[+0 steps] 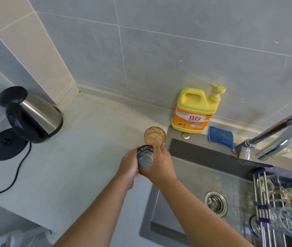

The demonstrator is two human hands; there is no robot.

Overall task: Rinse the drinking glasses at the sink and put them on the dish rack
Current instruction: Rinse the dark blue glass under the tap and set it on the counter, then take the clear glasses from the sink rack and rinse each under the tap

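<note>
A grey textured drinking glass (144, 156) is held between both hands above the counter, just left of the sink (204, 177). My left hand (128, 165) wraps its left side and my right hand (159, 164) grips its right side. Just behind it an amber textured glass (155, 136) stands upright on the counter by the sink's corner. A roll-up dish rack (264, 202) lies across the sink's right part, with several clear glasses (291, 221) lying on it. The chrome faucet (275, 138) arches over the sink; no water is visible.
A yellow dish soap bottle (195, 111) and a blue scrubbing cloth (221, 136) sit behind the sink. A steel kettle (32, 114) leans beside its black base (7, 145) on the left counter, with the cord looping forward. A sink drain (215, 202) lies below the rack's edge.
</note>
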